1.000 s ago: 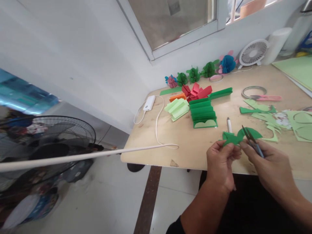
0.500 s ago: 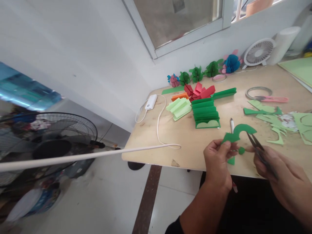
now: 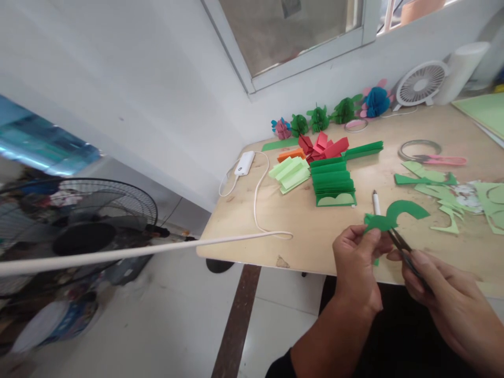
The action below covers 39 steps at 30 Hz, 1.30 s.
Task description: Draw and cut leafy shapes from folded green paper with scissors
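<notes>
My left hand (image 3: 360, 257) pinches a piece of green paper (image 3: 405, 209) near the table's front edge. The paper has a curved, hook-like arm reaching to the right. In my right hand (image 3: 437, 281) is a pair of dark scissors (image 3: 405, 253), whose blades meet the paper's lower edge close to my left fingertips. Just beyond the paper lies a white pen (image 3: 376, 202). Farther back sits a pleated stack of dark green paper (image 3: 333, 181) with a pale scalloped shape on its front.
Light green paper scraps (image 3: 444, 197) and pink-handled scissors (image 3: 444, 159) lie to the right. Folded red paper (image 3: 323, 147) and pale green paper (image 3: 290, 173) are behind. Paper figures (image 3: 318, 119) line the wall beside a small white fan (image 3: 422, 84). A white cable (image 3: 236, 240) crosses the left side.
The scissors have moved left, from the curved arm's tip to its inner base near my left fingers. The green paper has tilted, and the small round green bit below it no longer shows.
</notes>
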Available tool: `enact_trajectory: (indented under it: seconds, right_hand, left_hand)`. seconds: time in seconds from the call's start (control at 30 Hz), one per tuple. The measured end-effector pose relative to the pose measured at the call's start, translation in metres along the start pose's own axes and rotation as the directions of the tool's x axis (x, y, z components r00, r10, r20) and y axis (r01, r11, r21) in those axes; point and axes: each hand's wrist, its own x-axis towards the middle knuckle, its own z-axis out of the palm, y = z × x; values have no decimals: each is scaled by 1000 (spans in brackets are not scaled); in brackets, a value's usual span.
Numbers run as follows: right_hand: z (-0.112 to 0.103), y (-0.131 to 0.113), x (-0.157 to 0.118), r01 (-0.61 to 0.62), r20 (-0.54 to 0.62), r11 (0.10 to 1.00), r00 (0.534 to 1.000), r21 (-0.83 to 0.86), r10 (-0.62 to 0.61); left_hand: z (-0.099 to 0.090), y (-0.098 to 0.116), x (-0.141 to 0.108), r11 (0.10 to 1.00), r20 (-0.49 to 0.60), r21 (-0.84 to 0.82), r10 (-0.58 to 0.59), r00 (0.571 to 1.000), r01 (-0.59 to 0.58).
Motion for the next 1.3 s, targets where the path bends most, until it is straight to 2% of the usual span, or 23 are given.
enact_trajectory:
  seconds: [0.2,1.3]
  right_hand:
    - [4,-5,0,-94,22,993,995,76,92]
    - [3,-4,1,-107,9,993,994,49,106]
  left_hand:
    - [1,-1,-1,1000,16,1,17,1000,-17]
    - [1,6,-4,1000,21,-11,-27,999,27]
